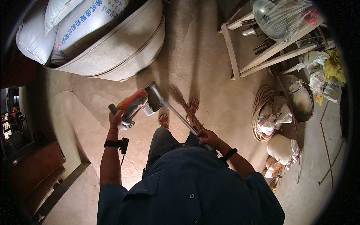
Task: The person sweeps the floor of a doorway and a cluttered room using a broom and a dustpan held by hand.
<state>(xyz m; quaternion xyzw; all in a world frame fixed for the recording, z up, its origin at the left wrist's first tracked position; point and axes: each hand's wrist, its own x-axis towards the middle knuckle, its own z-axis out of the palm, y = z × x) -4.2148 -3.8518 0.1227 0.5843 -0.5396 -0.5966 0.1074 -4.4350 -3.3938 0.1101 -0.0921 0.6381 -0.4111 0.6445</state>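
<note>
In my left hand [116, 119] is a grey-handled tool with a soft-looking red, green and yellow head [133, 102]; whether the head is cloth or bristle is unclear. My right hand [209, 139] grips a metal pole [180, 116] that slants up and left from my waist. At its far end is a dark dustpan [154, 98] with a pale comb-like edge [149, 109], close beside the coloured head. Beneath the pole lies a straw broom [180, 97], its thin end reaching towards my right hand; whether I also hold it cannot be told.
A large round tub [121, 53] with woven sacks [84, 25] stands at upper left. Upper right is a wooden frame [253, 60] under a plastic-wrapped metal bowl [270, 19]. Coiled rope [257, 118], bags [265, 121] and a pale rounded container [278, 149] line the right. My sandalled feet stand on the concrete floor [95, 112].
</note>
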